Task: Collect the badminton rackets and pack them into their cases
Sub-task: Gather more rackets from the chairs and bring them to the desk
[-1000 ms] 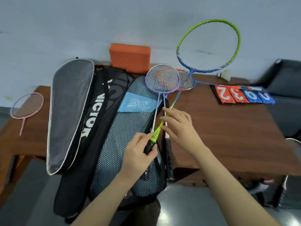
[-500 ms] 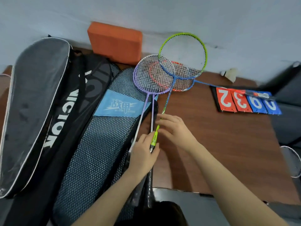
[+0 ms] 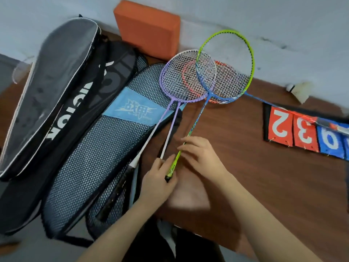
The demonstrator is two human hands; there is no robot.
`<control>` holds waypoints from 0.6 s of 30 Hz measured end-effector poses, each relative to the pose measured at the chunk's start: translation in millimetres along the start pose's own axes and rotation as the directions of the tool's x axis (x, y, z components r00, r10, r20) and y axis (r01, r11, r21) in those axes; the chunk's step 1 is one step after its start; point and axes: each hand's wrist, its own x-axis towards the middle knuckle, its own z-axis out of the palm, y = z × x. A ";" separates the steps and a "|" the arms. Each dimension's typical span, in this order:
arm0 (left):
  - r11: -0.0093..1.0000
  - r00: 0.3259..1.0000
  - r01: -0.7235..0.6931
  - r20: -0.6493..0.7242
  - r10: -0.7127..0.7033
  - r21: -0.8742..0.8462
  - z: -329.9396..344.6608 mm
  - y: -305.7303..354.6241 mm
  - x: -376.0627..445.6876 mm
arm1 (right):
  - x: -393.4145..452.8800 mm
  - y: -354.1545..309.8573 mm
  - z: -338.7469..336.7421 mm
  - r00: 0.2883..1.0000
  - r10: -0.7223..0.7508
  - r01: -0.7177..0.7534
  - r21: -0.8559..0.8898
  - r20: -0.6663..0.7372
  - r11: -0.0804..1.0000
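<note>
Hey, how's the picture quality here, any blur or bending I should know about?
Head view: wide-angle bending curves the table edge and the black racket bag; motion blur smears the frame edges, the shuttlecock and scoreboard; the green and blue racket and both hands stay fairly sharp; lighting is soft, with no harsh glare.

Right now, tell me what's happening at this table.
A person is gathering badminton rackets to pack. The left hand grips the green-and-blue racket low on its shaft, with the right hand resting fingers on the shaft just above. Its head overlaps the purple racket, whose shaft lies over the mesh case. The black case lies beside it, and nothing looks packed yet.
</note>
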 end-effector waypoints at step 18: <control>0.926 0.994 -0.110 0.060 0.094 0.362 46.9 37.3 78.8 | -9.5 77.4 -60.1 0.966 0.259 -0.259 -0.039 -0.014 0.965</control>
